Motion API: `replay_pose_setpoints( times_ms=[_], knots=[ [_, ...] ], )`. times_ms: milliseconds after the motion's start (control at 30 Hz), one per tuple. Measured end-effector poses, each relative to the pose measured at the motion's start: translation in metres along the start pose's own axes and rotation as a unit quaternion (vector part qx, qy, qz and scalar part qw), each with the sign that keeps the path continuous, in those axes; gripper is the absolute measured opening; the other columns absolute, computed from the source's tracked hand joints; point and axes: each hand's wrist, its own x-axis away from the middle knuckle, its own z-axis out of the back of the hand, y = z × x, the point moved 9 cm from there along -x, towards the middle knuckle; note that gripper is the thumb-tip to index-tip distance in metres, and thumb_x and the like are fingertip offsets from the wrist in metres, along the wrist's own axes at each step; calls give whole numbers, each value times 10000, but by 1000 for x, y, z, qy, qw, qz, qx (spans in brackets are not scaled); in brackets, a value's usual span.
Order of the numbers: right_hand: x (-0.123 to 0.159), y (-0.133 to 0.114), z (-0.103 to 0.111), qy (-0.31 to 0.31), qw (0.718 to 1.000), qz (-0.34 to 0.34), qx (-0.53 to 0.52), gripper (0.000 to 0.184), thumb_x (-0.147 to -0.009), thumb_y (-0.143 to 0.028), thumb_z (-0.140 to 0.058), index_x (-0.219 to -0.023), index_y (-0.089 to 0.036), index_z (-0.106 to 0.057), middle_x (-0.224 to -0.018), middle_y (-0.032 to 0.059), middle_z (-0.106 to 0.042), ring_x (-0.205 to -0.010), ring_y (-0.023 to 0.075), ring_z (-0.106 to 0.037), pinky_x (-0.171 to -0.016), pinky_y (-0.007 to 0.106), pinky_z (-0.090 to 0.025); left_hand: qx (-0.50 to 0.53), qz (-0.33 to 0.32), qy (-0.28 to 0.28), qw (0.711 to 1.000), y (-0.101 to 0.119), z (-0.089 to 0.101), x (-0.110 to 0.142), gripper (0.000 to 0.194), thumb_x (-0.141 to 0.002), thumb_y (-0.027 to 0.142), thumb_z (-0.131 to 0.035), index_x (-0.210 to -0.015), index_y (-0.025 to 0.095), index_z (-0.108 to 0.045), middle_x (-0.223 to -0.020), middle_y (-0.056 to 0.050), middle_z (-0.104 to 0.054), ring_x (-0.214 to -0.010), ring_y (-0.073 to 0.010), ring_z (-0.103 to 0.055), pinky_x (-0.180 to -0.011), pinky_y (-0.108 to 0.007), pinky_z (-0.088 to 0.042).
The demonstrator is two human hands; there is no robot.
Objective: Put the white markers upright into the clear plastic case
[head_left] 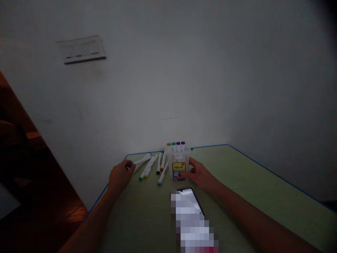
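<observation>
At the left side of the table, my left hand point(121, 174) is closed on one end of a white marker point(141, 161), near its blue band. The marker slants up to the right, over other loose ones. My right hand point(202, 175) grips the right side of a clear plastic marker box point(179, 155), its thumb across the front label. Several capped markers point(178, 144) stand upright in the box, showing tan, green and purple ends. Between my left hand and the box lie several white markers point(149, 167) with green, yellow, black, orange and blue ends.
A phone point(190, 197) lies on the green table point(223, 165) just in front of the box, its lower part blurred out. Behind the blue-edged table rises a grey wall point(168, 77) with a switch panel point(83, 50). A dark opening is at the left.
</observation>
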Motion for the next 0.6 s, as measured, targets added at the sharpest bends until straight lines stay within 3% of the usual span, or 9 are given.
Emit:
replay_pose_setpoints(
  times_ms=[200,367,467,600],
  knots=[
    [-1,2,-1,-8,1000,1,-9,503,-700,-310,-615,-1168,-182,-483,-1058,103,-611,-530,94,-515,-462,216,-396,59,-18,94,994,5,22,1,288,-784,389,-450,-902,172,-598,-775,-40,-632,-692,-169,-575,-654,-261,-405],
    [-1,3,0,-2,1000,-3,-5,512,-694,-313,-625,-1166,-178,-482,-1083,105,-600,-525,80,-496,-478,216,-401,88,-21,122,988,8,31,6,311,-778,421,-438,-889,167,-580,-740,-35,-616,-646,-162,-560,-624,-262,-400],
    [-1,1,-1,-10,1000,2,-17,500,-699,-326,-623,-1154,-173,-486,-1098,106,-591,-547,86,-515,-483,215,-404,82,-29,99,991,13,27,6,276,-776,418,-450,-832,173,-564,-700,-21,-597,-633,-154,-549,-602,-253,-394],
    [0,-1,-1,-7,1000,6,-4,472,-705,-329,-618,-1136,-179,-498,-1082,98,-598,-559,90,-523,-486,212,-407,41,-32,8,999,16,5,4,176,-756,349,-499,-775,180,-546,-668,-8,-583,-620,-145,-533,-583,-246,-382]
  ],
)
